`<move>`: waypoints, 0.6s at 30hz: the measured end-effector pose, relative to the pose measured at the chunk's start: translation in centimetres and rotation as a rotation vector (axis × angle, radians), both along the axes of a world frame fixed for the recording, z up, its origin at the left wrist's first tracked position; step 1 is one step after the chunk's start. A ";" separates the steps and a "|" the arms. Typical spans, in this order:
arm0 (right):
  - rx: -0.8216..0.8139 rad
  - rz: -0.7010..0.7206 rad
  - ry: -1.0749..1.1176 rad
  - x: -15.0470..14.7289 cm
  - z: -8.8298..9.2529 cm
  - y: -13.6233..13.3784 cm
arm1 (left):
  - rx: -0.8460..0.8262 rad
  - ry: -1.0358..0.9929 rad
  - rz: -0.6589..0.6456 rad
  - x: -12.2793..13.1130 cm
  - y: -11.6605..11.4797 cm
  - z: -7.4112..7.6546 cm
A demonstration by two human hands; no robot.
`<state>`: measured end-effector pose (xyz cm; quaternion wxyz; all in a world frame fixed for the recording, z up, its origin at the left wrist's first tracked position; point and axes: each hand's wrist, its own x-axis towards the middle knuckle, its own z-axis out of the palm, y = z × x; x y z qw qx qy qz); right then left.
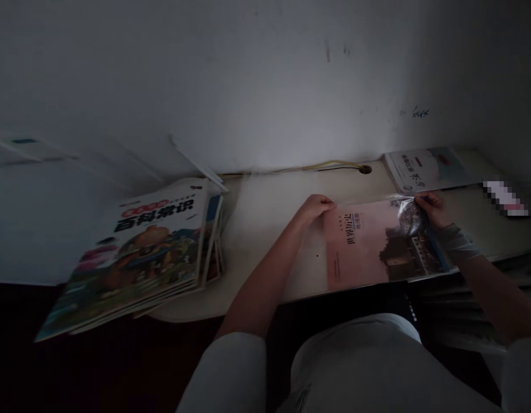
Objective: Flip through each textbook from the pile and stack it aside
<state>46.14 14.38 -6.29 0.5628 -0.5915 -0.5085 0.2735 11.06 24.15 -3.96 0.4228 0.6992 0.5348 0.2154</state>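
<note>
A pink book (355, 252) with a photo of a building on its cover lies sideways on the desk near the front edge. Glossy clear plastic film (405, 203) wraps over it and shines at its top right. My left hand (313, 207) pinches the film at the book's upper left corner, fingers closed. At the upper right corner, my right hand (434, 209) is closed on the film's edge, and loose plastic hangs over that wrist. The fingertips are small and dim, so how much book lies in either pinch is hidden.
A stack of large picture books (157, 252) overhangs the left end of the pale desk (265, 229). Behind my right hand lie more books (424, 169), with a phone (506, 198) farther right. A yellow cable (317, 167) runs along the wall into a desk hole.
</note>
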 end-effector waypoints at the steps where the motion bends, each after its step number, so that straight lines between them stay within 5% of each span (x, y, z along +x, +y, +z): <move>1: 0.010 -0.002 0.011 0.1 0.1 0.1 | 0.022 -0.041 0.026 -0.1 -0.1 0.0; 8: 0.068 -0.010 0.107 0.9 -0.2 1.2 | -0.260 -0.634 -0.015 -0.7 -1.4 -0.2; 13: 0.046 -0.081 0.099 -0.3 -0.2 1.6 | -0.085 -0.711 0.176 0.9 -2.4 -0.2; 18: 0.081 -0.059 0.120 -2.0 3.3 1.2 | 0.225 -0.756 0.345 0.5 -4.3 2.7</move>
